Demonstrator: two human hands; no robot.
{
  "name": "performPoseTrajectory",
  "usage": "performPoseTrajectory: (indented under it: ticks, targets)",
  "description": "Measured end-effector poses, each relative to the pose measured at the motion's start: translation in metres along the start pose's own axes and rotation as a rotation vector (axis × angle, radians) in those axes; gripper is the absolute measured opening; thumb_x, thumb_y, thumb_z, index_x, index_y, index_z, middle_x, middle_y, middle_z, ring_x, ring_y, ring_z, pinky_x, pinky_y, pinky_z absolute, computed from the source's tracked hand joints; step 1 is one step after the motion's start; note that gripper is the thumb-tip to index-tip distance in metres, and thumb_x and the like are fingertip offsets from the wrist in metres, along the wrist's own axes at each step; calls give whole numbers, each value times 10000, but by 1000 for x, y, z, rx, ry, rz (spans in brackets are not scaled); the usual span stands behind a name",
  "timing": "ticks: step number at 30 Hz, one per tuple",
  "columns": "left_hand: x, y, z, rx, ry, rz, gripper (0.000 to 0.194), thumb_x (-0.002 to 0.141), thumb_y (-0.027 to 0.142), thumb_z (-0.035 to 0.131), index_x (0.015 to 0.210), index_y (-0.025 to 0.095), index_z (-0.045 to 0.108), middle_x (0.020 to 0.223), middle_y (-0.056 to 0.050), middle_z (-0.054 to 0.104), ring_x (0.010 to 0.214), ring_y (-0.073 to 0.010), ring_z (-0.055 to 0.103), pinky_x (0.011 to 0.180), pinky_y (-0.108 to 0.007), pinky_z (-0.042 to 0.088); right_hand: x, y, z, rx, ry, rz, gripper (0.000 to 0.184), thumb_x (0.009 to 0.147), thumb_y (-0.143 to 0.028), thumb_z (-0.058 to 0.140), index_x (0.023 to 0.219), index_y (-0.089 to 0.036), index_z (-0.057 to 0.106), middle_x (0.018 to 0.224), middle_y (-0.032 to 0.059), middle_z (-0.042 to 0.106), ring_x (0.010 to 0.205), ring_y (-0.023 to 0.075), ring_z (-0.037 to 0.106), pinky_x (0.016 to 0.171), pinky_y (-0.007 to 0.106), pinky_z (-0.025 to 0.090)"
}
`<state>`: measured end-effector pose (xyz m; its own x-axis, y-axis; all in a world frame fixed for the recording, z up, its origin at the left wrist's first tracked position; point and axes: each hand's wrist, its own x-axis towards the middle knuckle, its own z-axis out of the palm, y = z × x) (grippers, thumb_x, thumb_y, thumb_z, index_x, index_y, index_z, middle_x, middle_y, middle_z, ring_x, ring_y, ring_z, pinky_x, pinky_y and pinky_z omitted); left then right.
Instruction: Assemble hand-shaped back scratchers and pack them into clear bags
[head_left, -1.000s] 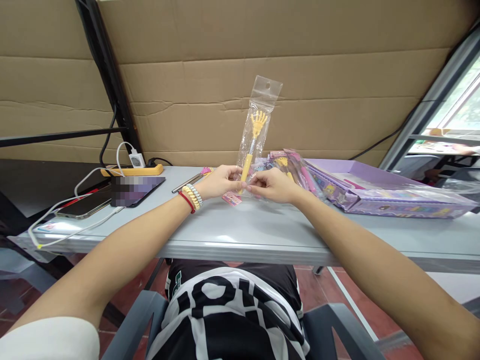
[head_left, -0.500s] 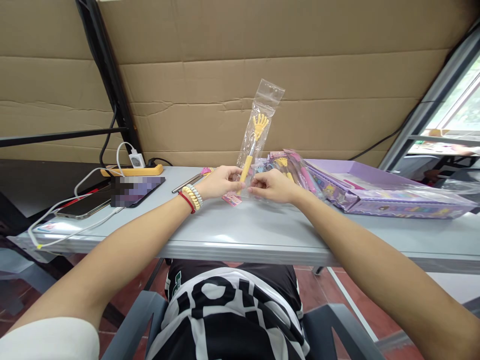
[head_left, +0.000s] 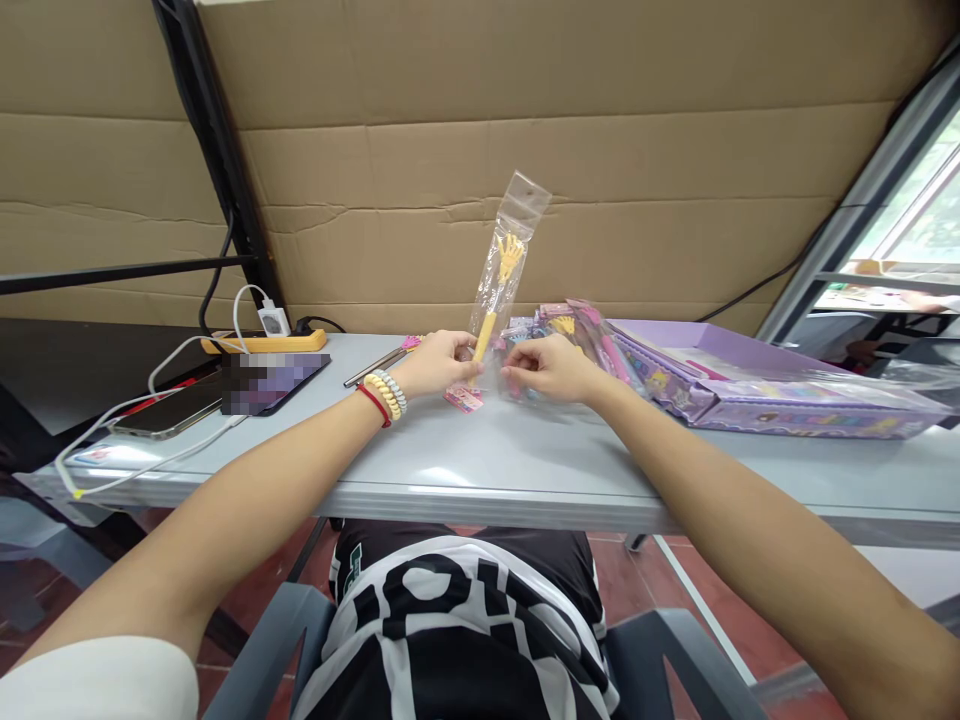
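Observation:
My left hand [head_left: 441, 362] is closed around the lower end of a yellow back scratcher [head_left: 486, 335] with a small hand-shaped head. The scratcher stands tilted inside a clear plastic bag [head_left: 525, 200], its zip end uppermost. My right hand [head_left: 551, 367] is just to the right, thumb and fingers pinched together; what is between them, if anything, I cannot make out. Below my left hand a small pink printed card [head_left: 463, 398] lies on the table. Behind my right hand is a pile of bagged back scratchers [head_left: 600, 340], yellow and pink. Loose metal-rod scratchers [head_left: 375, 366] lie left of my left hand.
A purple open box [head_left: 795, 410] stands on the right of the grey table [head_left: 480, 465]. Two phones, one a dark phone [head_left: 277, 383], lie at left with white cables by a yellow power strip [head_left: 289, 342]. A cardboard wall [head_left: 420, 150] rises behind.
The bagged back scratcher has shifted slightly left and down at its top. My right fingers have moved a little away from its lower end.

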<state>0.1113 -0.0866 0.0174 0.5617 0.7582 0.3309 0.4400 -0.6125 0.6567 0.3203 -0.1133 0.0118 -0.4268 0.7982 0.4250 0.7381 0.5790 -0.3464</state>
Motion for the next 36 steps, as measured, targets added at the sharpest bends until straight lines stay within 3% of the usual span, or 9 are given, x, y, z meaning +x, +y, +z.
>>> performPoseTrajectory:
  ticks: [5,12,19,23,28,32,36]
  targets:
    - [2,-1,-1,119,96,-90,147,719,270,616,778,140,650,565,18,597,538,-111,514,509,-225,352,0,4,-4,-45,49,70,200,768,-308,541,646,-153,574,582,7,609,533,107,491,543,233,341]
    - [3,-4,-3,-16,114,-215,185,689,203,641,540,151,544,484,10,547,475,-93,477,504,-234,378,3,13,-3,-136,22,184,129,759,-265,566,709,-156,613,676,12,637,625,123,541,573,233,354]
    - [4,-6,-1,-196,88,-307,180,674,97,603,531,153,510,463,27,463,452,-85,459,479,-225,391,3,10,-1,-184,-19,169,125,764,-237,564,733,-158,656,739,12,669,661,120,550,607,229,359]
    - [5,-10,-2,-39,116,-287,160,663,132,616,539,165,520,467,20,493,449,-94,455,483,-236,380,3,7,2,-127,6,66,146,776,-246,558,766,-151,668,756,24,676,685,126,563,650,234,389]
    - [6,-11,-4,247,168,-257,164,681,215,622,538,177,552,534,-13,593,535,-137,531,534,-253,385,3,0,10,-53,-61,-85,198,794,-275,564,887,-149,686,844,41,697,753,148,592,708,253,430]
    - [6,-11,-5,427,215,-207,87,703,252,615,683,178,654,652,-38,674,637,-180,599,591,-266,414,4,-3,18,-67,-135,-145,248,818,-280,569,992,-155,694,968,61,699,827,173,613,748,274,443]
    - [6,-14,-4,541,242,-145,143,707,238,593,789,172,689,757,-68,703,706,-211,627,627,-282,437,4,-2,26,-79,-167,-235,330,874,-347,547,1116,-157,668,1042,98,677,927,210,606,813,311,442]
